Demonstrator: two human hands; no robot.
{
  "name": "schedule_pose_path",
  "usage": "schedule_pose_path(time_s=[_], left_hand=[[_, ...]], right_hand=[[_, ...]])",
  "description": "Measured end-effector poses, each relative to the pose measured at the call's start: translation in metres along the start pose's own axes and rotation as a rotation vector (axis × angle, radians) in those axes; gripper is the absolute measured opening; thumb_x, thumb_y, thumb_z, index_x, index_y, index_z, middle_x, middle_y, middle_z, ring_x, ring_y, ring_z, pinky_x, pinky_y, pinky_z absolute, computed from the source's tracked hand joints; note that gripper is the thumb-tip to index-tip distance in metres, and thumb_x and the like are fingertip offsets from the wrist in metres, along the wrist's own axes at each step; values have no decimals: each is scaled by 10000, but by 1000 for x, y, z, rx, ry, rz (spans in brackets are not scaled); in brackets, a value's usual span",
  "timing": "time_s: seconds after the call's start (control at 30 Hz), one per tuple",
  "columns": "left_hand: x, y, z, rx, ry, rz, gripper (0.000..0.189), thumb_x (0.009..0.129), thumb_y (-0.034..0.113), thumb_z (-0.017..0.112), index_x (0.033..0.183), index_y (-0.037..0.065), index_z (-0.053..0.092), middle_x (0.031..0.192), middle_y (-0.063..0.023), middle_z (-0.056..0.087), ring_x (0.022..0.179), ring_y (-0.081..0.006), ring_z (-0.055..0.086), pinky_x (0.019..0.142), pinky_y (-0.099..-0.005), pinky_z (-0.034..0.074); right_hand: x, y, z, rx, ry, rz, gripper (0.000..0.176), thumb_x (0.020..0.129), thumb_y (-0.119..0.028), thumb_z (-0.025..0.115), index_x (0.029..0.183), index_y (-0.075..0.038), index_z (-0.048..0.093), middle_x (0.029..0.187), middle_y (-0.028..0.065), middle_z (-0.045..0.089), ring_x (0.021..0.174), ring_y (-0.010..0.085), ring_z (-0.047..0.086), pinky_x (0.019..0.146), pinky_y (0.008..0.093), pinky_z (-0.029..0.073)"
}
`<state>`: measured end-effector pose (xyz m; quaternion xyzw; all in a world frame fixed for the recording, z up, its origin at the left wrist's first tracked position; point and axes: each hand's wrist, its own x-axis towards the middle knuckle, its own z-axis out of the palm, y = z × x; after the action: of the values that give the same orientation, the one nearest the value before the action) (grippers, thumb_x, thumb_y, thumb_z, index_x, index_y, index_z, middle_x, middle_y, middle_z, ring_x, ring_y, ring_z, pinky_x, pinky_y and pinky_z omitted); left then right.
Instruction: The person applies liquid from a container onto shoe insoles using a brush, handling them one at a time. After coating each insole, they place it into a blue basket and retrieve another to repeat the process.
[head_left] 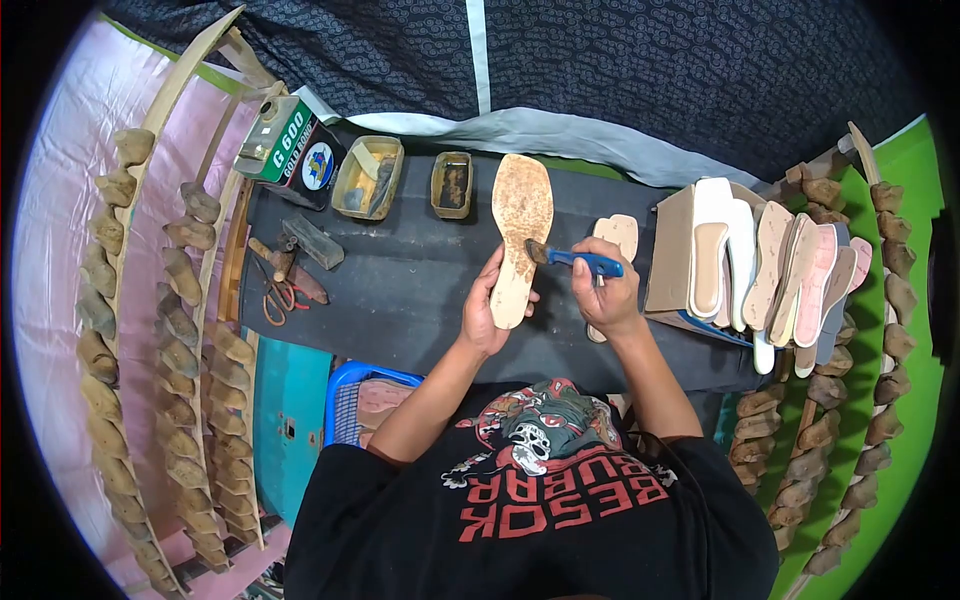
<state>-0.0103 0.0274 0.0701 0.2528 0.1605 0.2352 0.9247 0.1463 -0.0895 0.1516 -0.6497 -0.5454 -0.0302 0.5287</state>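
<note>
A tan insole-shaped sole (522,205) is held up over the dark table, its wide end away from me. My left hand (487,308) is closed round its narrow end, with fingertips showing at the right edge. Brown, wet-looking smears cover the wide part and middle; the narrow end is paler. In my right hand (608,285) is a blue-handled brush (598,264), its dark bristles touching the sole's middle. Behind my right hand, pale insoles (618,234) lie on the table.
The dark table (400,290) bears a glue can (290,150), two tubs (368,178) (452,185), and tools (285,270) at left. A cardboard box (672,250) of insoles stands right. Racks of wooden lasts flank both sides; a blue basket (345,400) sits below the front edge.
</note>
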Motion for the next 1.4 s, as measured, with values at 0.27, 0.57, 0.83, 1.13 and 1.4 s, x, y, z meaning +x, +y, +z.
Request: schedule_pose_path(time_s=[0.27, 0.57, 0.83, 1.13, 1.4], left_hand=[[7, 0, -1, 26, 51, 50, 649, 1029, 334, 389, 1625, 96, 294, 1230, -143, 680, 856, -266, 716, 670, -357, 609], [9, -2, 1, 69, 60, 58, 643, 1029, 324, 378, 1619, 80, 298, 1241, -150, 677, 876, -270, 725, 680, -360, 611], [8, -7, -7, 75, -12, 1, 671, 998, 316, 350, 1631, 103, 291, 1339, -134, 641, 911, -274, 714, 709, -357, 604], [11, 1, -8, 35, -30, 16, 685, 986, 308, 341, 1640, 113, 282, 1350, -116, 631, 938, -263, 694, 747, -358, 581], [14, -4, 0, 34, 54, 57, 667, 1015, 295, 362, 1645, 103, 259, 1444, -110, 581, 1033, -254, 694, 910, -363, 564]], right_hand=[[4, -14, 5, 78, -93, -158, 179, 897, -33, 695, 1039, 16, 598, 874, 157, 689, 697, 336, 683, 652, 414, 556], [7, -15, 11, 78, -124, -113, 185, 921, -69, 700, 1058, 21, 614, 898, 156, 705, 746, 339, 706, 684, 411, 565], [10, -3, 17, -9, -71, -49, 200, 930, -70, 696, 1085, 17, 603, 925, 167, 703, 757, 350, 708, 686, 422, 567], [12, -14, 21, 1, -46, 1, 171, 955, -60, 681, 1085, 28, 612, 913, 157, 701, 744, 314, 714, 671, 396, 563], [6, -18, 28, 11, -61, -102, 193, 941, -48, 694, 1090, 29, 601, 912, 162, 702, 748, 328, 710, 672, 406, 563]])
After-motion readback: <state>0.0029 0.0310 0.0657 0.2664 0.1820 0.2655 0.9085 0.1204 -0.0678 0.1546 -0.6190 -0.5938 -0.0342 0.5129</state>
